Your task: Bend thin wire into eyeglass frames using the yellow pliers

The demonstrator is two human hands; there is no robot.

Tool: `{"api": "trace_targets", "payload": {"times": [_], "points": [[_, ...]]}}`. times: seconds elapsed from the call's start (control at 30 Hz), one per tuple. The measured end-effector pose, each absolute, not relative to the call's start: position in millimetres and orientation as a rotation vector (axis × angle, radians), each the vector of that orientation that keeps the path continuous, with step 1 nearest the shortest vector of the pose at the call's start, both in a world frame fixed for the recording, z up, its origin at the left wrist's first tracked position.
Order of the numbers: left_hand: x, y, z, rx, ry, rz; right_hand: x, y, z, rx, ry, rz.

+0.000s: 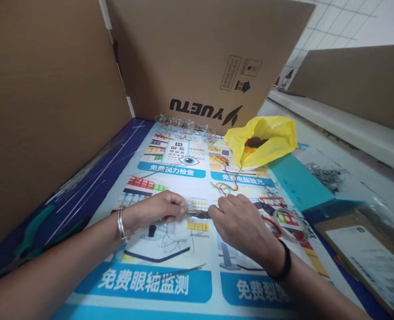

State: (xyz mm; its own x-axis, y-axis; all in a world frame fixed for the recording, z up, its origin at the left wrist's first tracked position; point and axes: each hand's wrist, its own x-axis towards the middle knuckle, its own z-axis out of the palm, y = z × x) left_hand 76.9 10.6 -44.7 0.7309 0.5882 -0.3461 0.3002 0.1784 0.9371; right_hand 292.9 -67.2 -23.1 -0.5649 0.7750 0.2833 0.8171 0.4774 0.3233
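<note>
Right hand point(238, 224) gripping slim metal pliers point(199, 214), crinkled yellow bag point(261, 140)

The bag point(281, 138) lies on the poster point(133, 311); behind it stands a cardboard panel point(190, 53). Left of it is a wire tangle point(183, 124); right, a loose heap point(326, 178); before it, cords point(230, 189), then pliers point(200, 214) above the poster.

"YUETU", upside down on cardboard point(183, 53)
</note>
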Motion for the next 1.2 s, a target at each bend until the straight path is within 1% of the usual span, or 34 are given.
{"api": "trace_targets", "payload": {"times": [0.17,0.3,0.37,0.47,0.73,1.2], "points": [[76,12,-46,1.374,0.794,0.251,299,-63,-15,-1.380,-2.634,-0.658],[75,13,-43,1.362,0.797,0.256,315,-59,-3,-1.281,-2.690,-0.581],[76,13,-42,1.377,0.786,0.242,320,-57,0,-1.327,-2.631,-0.616],[76,12,-40,1.391,0.773,0.204,319,-56,-4,-1.360,-2.610,-0.671],[78,11,-39,1.426,0.765,0.160,305,-56,-20,-1.276,-2.712,-0.620],[79,9,-37,1.407,0.797,0.159,301,-59,-20,-1.320,-2.726,-0.601]]}}
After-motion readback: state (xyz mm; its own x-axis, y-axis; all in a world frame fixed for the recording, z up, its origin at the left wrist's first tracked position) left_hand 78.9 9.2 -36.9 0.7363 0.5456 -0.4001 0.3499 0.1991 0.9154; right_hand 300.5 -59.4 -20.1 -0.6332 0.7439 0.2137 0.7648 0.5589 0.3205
